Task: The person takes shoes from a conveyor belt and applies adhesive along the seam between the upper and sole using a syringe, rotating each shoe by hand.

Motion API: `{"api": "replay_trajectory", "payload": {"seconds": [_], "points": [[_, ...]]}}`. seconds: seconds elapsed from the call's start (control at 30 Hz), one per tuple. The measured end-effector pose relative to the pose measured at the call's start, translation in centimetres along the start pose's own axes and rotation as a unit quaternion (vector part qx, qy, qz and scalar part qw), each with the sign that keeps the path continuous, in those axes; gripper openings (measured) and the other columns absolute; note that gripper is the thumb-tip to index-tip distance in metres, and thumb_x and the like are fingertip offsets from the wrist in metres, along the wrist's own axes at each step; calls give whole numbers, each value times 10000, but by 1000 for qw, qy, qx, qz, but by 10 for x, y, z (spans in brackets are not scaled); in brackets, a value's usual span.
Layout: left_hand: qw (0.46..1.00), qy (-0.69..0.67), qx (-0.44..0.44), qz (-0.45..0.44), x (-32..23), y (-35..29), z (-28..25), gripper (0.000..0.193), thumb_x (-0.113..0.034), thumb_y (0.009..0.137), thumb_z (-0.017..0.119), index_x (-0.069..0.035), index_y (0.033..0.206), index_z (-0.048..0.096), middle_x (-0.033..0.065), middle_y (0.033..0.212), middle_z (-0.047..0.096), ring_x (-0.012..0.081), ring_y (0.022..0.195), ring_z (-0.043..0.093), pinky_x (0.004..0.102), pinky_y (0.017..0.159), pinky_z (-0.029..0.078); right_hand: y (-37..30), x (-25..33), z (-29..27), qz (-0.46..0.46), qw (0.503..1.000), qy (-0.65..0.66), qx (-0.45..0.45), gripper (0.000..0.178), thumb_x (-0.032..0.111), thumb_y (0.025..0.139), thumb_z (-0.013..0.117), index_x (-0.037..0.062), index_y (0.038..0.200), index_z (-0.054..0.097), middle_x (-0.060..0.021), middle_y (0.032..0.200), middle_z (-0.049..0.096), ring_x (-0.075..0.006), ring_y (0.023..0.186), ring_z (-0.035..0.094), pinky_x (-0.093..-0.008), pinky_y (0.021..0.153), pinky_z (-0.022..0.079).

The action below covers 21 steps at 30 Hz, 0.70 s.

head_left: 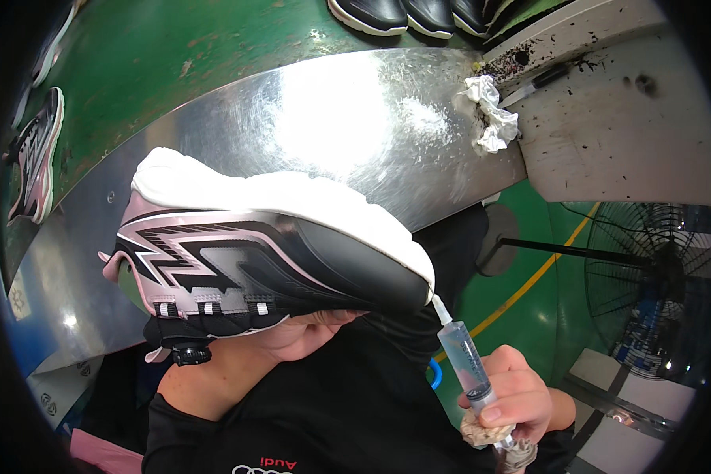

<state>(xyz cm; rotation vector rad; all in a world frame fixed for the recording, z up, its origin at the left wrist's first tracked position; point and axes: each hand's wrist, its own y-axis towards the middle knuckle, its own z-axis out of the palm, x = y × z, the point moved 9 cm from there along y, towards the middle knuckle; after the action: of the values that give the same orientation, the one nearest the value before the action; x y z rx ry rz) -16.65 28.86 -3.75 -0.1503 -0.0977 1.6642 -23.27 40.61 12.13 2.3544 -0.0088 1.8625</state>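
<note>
A black and pink sneaker (292, 261) with a thick white sole lies on its side in the air, sole edge toward the far side and toe to the right. My left hand (304, 338) grips it from below, mostly hidden behind the upper. A black dial (191, 354) hangs at its near side. My right hand (521, 395) is closed around a clear syringe (462, 355) holding translucent liquid. The syringe's white nozzle touches or nearly touches the toe, where sole and upper meet. Beige wrapping (482, 430) covers part of the syringe's rear end or my fingers.
A shiny metal bench (237, 118) curves beyond the sneaker, beside a green surface (166, 55). Crumpled white tissue (494, 118) and a black-handled blade (541, 83) lie at its right end. Other shoes (371, 16) stand far off; another (35, 158) is left. A fan (648, 261) stands right.
</note>
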Motion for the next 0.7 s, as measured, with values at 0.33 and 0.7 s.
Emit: {"api": "replay_trajectory", "payload": {"seconds": [0.33, 0.7], "points": [[1000, 3, 10, 16, -6, 13, 15, 548, 65, 763, 629, -146, 1239, 458, 42, 1145, 595, 151, 1038, 577, 325, 948, 459, 4, -2, 17, -35, 994, -102, 21, 499, 374, 722, 718, 119, 1114, 546, -93, 1001, 566, -216, 767, 436, -299, 602, 357], [1000, -14, -7, 4, -7, 9, 24, 225, 9, 817, 622, -92, 1017, 635, 19, 1031, 638, 144, 993, 591, 323, 905, 482, 17, 5, 38, -123, 932, -332, -73, 630, 527, 601, 773, 128, 1033, 549, -23, 854, 512, -165, 664, 389, -279, 531, 269]]}}
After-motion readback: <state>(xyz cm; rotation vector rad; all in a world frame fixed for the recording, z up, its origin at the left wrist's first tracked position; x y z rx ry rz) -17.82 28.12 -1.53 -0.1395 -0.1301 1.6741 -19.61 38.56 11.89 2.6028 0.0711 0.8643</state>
